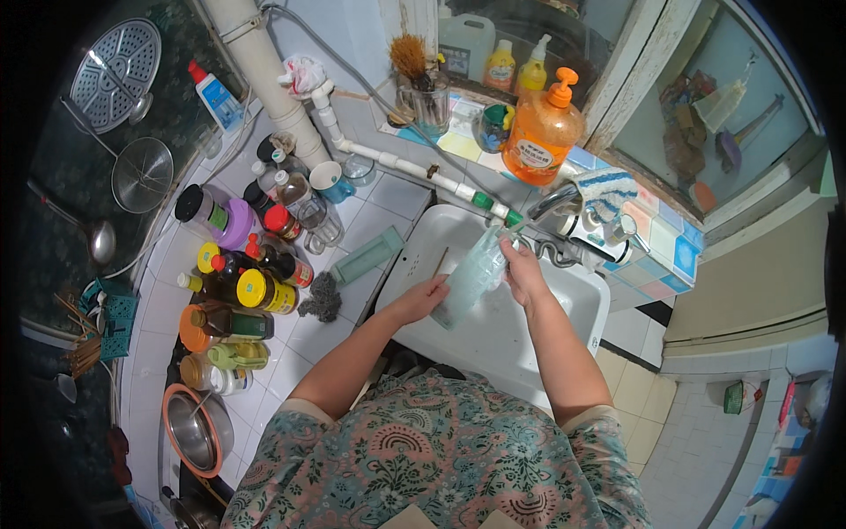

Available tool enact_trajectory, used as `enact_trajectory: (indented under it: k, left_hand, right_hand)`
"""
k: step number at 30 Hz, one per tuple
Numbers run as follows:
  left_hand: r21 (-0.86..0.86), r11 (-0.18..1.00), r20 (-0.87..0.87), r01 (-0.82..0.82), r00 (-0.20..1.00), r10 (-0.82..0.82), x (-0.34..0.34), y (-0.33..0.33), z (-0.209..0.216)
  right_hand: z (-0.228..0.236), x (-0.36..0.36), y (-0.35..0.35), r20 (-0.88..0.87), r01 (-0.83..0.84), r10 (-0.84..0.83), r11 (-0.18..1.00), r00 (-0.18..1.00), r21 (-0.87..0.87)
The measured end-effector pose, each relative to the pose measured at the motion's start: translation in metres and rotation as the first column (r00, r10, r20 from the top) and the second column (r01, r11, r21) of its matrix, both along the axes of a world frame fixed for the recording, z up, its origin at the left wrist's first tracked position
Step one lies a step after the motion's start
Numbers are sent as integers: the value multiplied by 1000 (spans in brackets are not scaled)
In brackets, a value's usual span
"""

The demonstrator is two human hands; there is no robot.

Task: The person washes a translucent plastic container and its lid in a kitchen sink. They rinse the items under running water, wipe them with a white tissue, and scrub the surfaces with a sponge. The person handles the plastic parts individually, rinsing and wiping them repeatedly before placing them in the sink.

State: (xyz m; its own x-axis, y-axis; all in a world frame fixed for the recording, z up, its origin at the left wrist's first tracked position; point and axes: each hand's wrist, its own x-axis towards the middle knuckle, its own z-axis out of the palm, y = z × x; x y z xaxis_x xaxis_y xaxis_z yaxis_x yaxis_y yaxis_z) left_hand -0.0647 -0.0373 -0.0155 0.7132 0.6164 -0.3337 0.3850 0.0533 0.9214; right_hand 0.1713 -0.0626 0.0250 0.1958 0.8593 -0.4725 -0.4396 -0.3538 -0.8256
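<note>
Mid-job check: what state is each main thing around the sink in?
pale green container: held tilted over the sink
left hand: gripping it
right hand: gripping it
tap: flow unclear
striped cloth: hanging by the tap
orange pump bottle: upright, pump head on
grey scourer: lying on tiled counter

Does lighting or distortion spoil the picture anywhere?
Head view: black corners; the counter bows along its left edge; the dark wall beyond is dim. Head view: the left hand and right hand are well lit; whitish patches on the pale translucent container could be glare or suds.
</note>
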Motion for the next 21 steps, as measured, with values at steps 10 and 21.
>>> enact_trajectory:
  k: [10, 21]
  left_hand:
    - [557, 830, -239, -27, 952, 191, 32, -27, 38]
    - [-327, 789, 397, -520, 682, 614, 27, 14, 27]
  right_hand:
    - [7, -6, -4, -75, 236, -238, 971, 968, -41]
    - [-21, 17, -60, 312, 543, -512, 840, 801, -17]
